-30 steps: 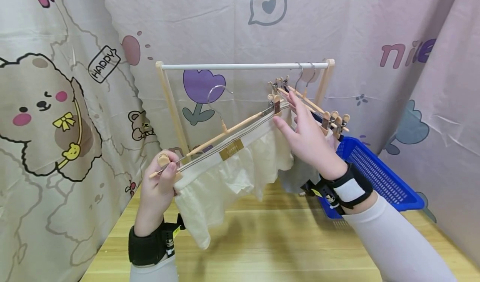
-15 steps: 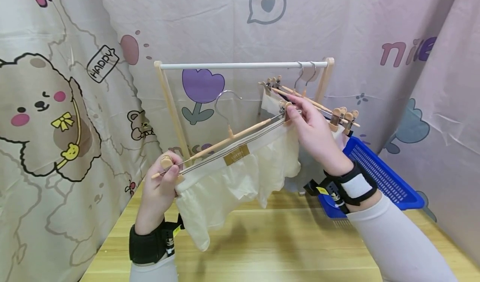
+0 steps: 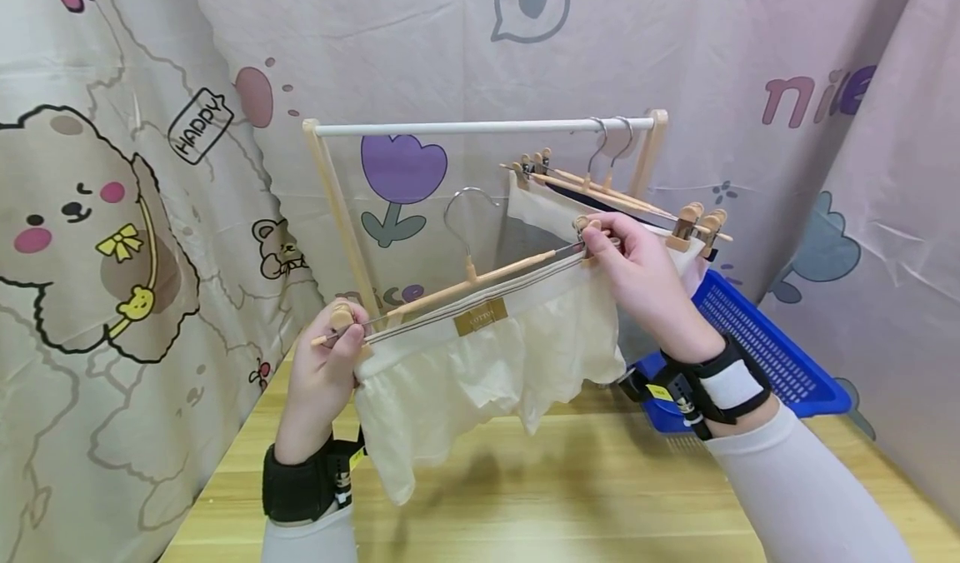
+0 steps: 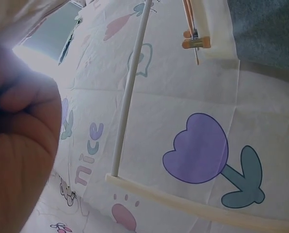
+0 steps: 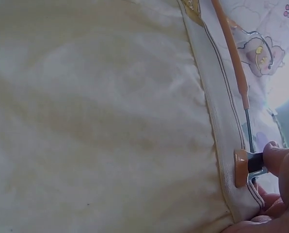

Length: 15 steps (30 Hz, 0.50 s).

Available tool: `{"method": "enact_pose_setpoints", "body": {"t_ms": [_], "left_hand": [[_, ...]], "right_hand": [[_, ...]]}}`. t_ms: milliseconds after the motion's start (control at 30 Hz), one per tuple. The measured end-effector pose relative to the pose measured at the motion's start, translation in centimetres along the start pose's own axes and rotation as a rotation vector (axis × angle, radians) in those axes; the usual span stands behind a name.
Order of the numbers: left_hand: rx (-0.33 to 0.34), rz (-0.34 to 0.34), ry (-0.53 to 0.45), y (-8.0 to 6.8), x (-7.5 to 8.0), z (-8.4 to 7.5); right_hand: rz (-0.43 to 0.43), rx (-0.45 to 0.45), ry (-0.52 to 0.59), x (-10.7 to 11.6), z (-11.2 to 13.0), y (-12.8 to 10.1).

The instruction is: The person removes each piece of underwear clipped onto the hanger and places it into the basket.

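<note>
The right hand [image 3: 637, 267], open and reaching a second ago, has now closed its fingertips on the far clip [image 3: 587, 231] of the wooden clip hanger [image 3: 468, 276]. The left hand [image 3: 330, 355] pinches the near clip [image 3: 342, 317]. Cream shorts [image 3: 480, 355] hang clipped, level, above the tabletop's back edge [image 3: 585, 396], before the rack [image 3: 480, 127].

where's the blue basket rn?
Head view, right side: the blue basket sits on the wooden table, behind the right hand, beside the drying rack.
</note>
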<state>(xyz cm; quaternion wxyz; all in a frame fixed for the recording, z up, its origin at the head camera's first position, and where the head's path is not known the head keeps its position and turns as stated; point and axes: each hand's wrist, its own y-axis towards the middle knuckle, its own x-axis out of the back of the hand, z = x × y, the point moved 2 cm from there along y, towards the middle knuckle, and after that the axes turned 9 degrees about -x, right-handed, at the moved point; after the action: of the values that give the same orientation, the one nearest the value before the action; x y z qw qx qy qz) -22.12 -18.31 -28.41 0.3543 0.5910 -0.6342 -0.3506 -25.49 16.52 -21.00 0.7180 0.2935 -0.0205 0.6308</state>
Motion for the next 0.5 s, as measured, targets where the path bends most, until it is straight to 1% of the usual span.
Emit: {"method": "enact_pose_setpoints", "body": {"t_ms": [133,300,400,500], "left_hand": [[0.059,-0.026,-0.005,0.1,-0.1,-0.1],[0.118,-0.016,0.048,0.3,-0.3,-0.1],[0.190,-0.020,0.084,0.3,-0.4,-0.3],[0.258,-0.052,0.085,0.4,-0.6,-0.4]], "right_hand": [[0.001,-0.012,0.022,0.3,-0.3,-0.7],[-0.039,-0.015,0.049,0.6,-0.8,-1.6],[-0.064,-0.019,0.079,0.6,-1.2,-2.0],[-0.081,-0.020,0.105,0.6,-1.4,-2.5]]}}
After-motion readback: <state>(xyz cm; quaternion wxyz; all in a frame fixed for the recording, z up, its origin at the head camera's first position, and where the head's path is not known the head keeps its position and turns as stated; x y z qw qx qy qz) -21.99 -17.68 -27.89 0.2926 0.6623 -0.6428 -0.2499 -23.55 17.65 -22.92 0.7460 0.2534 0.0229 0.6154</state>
